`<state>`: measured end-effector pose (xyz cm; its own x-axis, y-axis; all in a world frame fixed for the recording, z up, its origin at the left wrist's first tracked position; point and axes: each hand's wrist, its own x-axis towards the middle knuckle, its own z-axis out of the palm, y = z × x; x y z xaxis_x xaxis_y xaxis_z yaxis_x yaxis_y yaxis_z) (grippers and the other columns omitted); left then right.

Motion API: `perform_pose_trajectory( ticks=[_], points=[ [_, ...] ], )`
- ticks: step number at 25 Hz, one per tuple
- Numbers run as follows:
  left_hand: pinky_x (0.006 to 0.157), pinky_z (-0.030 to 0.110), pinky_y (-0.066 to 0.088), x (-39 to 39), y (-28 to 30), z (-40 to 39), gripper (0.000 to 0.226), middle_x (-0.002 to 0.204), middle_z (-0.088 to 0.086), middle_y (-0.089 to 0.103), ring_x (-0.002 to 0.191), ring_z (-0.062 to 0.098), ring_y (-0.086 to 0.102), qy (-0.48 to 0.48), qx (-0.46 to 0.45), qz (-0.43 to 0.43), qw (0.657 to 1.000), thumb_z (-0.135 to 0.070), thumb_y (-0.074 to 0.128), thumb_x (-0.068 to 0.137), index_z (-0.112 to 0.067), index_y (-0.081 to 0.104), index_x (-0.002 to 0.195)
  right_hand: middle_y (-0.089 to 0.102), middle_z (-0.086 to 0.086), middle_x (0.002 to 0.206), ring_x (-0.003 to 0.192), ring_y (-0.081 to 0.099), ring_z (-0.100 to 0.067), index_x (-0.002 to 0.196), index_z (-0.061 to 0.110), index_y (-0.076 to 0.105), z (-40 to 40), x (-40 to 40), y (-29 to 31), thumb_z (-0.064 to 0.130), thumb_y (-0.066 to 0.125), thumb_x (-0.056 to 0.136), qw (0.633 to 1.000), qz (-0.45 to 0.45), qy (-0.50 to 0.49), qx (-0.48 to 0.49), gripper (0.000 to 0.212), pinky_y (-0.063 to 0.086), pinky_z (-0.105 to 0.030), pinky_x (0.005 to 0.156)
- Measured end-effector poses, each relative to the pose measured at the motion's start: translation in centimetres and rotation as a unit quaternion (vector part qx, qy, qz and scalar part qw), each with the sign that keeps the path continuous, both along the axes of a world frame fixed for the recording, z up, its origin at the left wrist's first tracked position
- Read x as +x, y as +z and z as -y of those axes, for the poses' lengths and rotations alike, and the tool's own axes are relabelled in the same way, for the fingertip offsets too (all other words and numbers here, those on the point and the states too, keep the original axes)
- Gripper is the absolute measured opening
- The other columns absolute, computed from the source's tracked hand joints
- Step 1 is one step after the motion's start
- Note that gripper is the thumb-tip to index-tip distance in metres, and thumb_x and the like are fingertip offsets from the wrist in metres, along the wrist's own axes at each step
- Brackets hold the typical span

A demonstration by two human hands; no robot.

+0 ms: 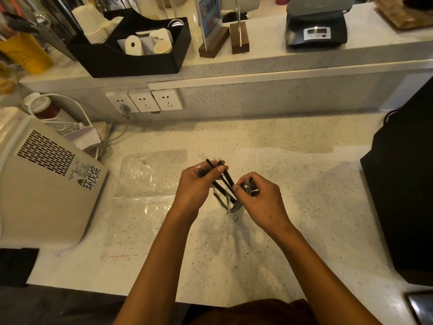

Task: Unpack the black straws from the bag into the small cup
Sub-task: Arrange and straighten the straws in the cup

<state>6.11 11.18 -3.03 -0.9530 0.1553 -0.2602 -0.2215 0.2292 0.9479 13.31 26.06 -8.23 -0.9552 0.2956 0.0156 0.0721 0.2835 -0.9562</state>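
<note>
Bag (150, 181) lies left of cup (230, 205).

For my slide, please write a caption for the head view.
Both hands, left and right, hold black straws over a clear cup on the counter.

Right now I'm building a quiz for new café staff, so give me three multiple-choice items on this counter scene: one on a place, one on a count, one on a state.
1. Where does the empty clear plastic bag lie?
A. On the speckled counter, left of the hands
B. On the upper shelf
C. Inside the black organiser

2. How many white wall sockets sit in the row?
A. One
B. Three
C. Five

3. What is the left hand doing?
A. Resting flat
B. Pressing a socket
C. Holding thin black straws over the small clear cup

Answers: 1 A, the bag lies flat beside the left hand. 2 B, three plates stand side by side. 3 C, its fingers curl round the straws while the right hand pinches others at the cup's rim.
</note>
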Motion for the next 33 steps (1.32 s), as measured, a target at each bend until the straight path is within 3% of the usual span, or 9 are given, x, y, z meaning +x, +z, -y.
perform_pose_trajectory(
  ticks=[6,11,16,20,23,25,27,29,33],
  points=[
    [0.1,0.034,0.049,0.0,0.0,0.2,0.019,0.103,-0.008,0.081,0.101,0.007,0.073,-0.035,0.002,0.003,0.999,-0.015,0.064,0.098,-0.025,0.073,0.112,0.067,0.027,0.083,0.077,0.063,0.004,0.081,0.031,0.064,0.1,0.0,0.1,0.03,0.07,0.09,1.0,0.001,-0.001,0.003,0.011,0.047,-0.006,0.061],
    [0.097,0.027,0.045,0.2,-0.1,0.4,0.03,0.112,-0.009,0.079,0.112,0.004,0.069,-0.088,0.018,0.014,0.996,-0.014,0.059,0.102,-0.022,0.063,0.13,0.067,0.024,0.085,0.077,0.064,0.002,0.081,0.032,0.064,0.0,0.0,0.3,0.03,0.069,0.09,1.0,0.007,-0.001,0.006,0.011,0.048,-0.007,0.06],
    [0.108,0.038,0.042,0.3,-0.5,1.0,0.043,0.119,-0.013,0.075,0.116,0.003,0.064,-0.129,-0.02,0.012,0.991,-0.023,0.062,0.091,-0.035,0.062,0.132,0.069,0.022,0.085,0.079,0.065,0.0,0.083,0.034,0.066,-0.3,-0.1,0.6,0.04,0.074,0.087,0.999,0.023,0.013,-0.024,0.011,0.049,-0.007,0.062],
    [0.114,0.045,0.035,1.1,-1.8,3.1,0.063,0.141,-0.01,0.063,0.137,0.01,0.051,-0.175,0.017,0.024,0.984,-0.015,0.047,0.079,-0.039,0.059,0.135,0.071,0.027,0.102,0.1,0.066,0.004,0.106,0.043,0.066,-1.0,0.9,0.4,0.063,0.068,0.077,0.998,0.022,0.047,-0.047,0.036,0.053,-0.013,0.083],
    [0.116,0.044,0.036,2.6,-3.5,4.7,0.075,0.147,-0.023,0.054,0.139,0.0,0.045,-0.18,-0.038,0.025,0.983,-0.012,0.049,0.075,-0.055,0.052,0.136,0.056,0.036,0.13,0.125,0.054,0.004,0.138,0.052,0.045,-1.5,2.7,-1.1,0.059,0.065,0.082,0.995,-0.002,0.095,-0.029,0.059,0.045,-0.021,0.099],
    [0.117,0.045,0.036,3.4,-4.7,4.7,0.072,0.147,-0.027,0.05,0.139,-0.001,0.043,-0.177,-0.091,0.028,0.98,-0.017,0.056,0.081,-0.064,0.046,0.134,0.04,0.042,0.14,0.132,0.04,0.012,0.144,0.061,0.028,-1.2,3.3,-2.1,0.059,0.069,0.079,0.991,0.024,0.133,0.014,0.078,0.035,-0.013,0.101],
    [0.112,0.04,0.04,3.8,-5.5,4.2,0.06,0.148,-0.023,0.051,0.136,0.002,0.047,-0.168,-0.123,0.005,0.978,-0.031,0.066,0.092,-0.06,0.043,0.14,0.042,0.034,0.14,0.131,0.039,0.011,0.143,0.061,0.027,-0.1,3.0,-2.7,0.071,0.072,0.073,0.989,0.056,0.13,0.048,0.084,0.033,-0.01,0.096],
    [0.103,0.03,0.043,4.0,-5.8,3.3,0.056,0.144,-0.022,0.057,0.13,-0.002,0.052,-0.147,-0.13,-0.028,0.98,-0.04,0.071,0.092,-0.05,0.048,0.142,0.051,0.032,0.131,0.125,0.048,0.008,0.137,0.057,0.04,1.2,2.4,-2.6,0.079,0.066,0.073,0.994,0.046,0.087,0.047,0.072,0.038,-0.01,0.09],
    [0.096,0.028,0.047,3.8,-5.8,1.7,0.036,0.116,-0.04,0.064,0.114,-0.016,0.056,-0.109,-0.136,-0.066,0.983,-0.037,0.07,0.092,-0.05,0.063,0.126,0.069,0.032,0.11,0.108,0.063,0.007,0.117,0.056,0.062,1.8,1.1,-2.4,0.063,0.065,0.087,1.0,-0.014,0.021,0.015,0.031,0.048,-0.007,0.086]
  ],
)
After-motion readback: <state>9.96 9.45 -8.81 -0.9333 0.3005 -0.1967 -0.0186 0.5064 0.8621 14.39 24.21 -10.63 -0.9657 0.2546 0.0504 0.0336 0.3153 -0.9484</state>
